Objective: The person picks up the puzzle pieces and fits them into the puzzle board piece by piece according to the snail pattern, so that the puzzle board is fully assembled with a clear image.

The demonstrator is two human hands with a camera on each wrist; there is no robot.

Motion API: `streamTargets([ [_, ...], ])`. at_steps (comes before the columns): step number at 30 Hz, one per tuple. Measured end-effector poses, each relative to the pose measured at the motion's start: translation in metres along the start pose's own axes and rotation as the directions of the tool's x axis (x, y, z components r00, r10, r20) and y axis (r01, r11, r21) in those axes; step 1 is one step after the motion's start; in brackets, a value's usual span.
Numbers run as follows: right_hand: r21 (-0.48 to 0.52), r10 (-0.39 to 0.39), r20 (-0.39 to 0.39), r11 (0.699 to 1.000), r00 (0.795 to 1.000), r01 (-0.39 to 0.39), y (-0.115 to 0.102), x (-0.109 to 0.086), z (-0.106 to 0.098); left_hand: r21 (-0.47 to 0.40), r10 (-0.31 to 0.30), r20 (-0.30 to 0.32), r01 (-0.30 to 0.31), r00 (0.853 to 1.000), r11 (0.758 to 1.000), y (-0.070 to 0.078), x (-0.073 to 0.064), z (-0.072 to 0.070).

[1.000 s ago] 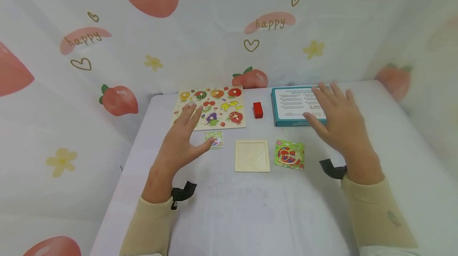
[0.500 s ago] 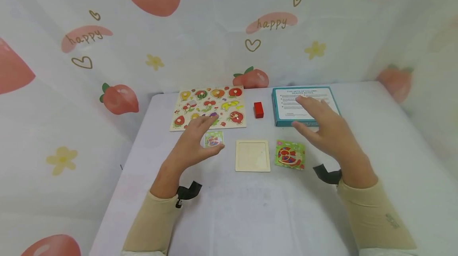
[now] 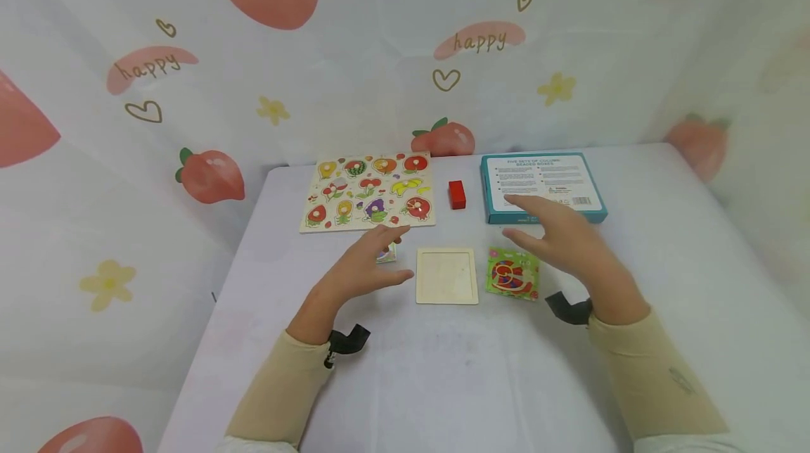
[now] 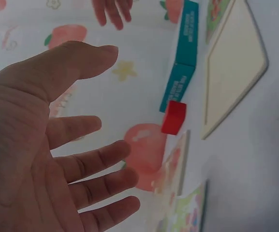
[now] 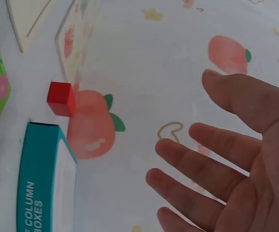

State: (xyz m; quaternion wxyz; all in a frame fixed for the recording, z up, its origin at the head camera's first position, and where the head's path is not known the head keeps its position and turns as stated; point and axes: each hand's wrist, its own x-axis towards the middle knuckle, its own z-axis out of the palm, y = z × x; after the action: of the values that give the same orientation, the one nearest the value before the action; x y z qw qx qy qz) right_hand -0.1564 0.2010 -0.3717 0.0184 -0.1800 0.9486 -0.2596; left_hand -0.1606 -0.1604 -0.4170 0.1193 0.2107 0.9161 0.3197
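Note:
My left hand [image 3: 370, 263] hovers over the table, fingers extended and thumb apart, holding nothing. In the head view it partly hides a small green-edged picture card [image 3: 387, 254]. Just right of its fingertips lies a square wooden frame board [image 3: 446, 277] with a raised rim. My right hand [image 3: 566, 238] is likewise raised with spread thumb and fingers and holds nothing. Below and left of it is a green puzzle picture [image 3: 513, 274] with a red and blue figure. Both wrist views show the palms with nothing in them.
A fruit peg puzzle [image 3: 370, 191] lies at the back left. Beside it stands a red block [image 3: 457, 195], and a teal box [image 3: 544, 187] with a white printed label lies at the back right. A patterned cloth [image 3: 367, 52] hangs behind the table.
Both hands have come lower and toward each other, the left moving right and the right moving left. The teal box's label is now less covered. Objects on the table have stayed put.

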Motion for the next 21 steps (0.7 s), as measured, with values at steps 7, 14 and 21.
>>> streamTargets([
  [7,0.001,0.03,0.089,1.0,0.996,-0.03,0.007,0.008,0.012,0.007,-0.054,0.076,0.054,0.996,0.999,-0.004,0.007,0.01],
  [14,0.004,0.045,0.13,0.999,0.99,-0.046,0.012,0.015,0.024,0.016,-0.048,0.108,0.047,0.993,0.999,-0.007,0.01,0.018],
  [21,0.015,0.041,0.159,0.999,0.986,-0.044,0.018,0.019,0.034,0.035,-0.054,0.123,0.05,0.991,0.998,-0.009,0.01,0.025],
])
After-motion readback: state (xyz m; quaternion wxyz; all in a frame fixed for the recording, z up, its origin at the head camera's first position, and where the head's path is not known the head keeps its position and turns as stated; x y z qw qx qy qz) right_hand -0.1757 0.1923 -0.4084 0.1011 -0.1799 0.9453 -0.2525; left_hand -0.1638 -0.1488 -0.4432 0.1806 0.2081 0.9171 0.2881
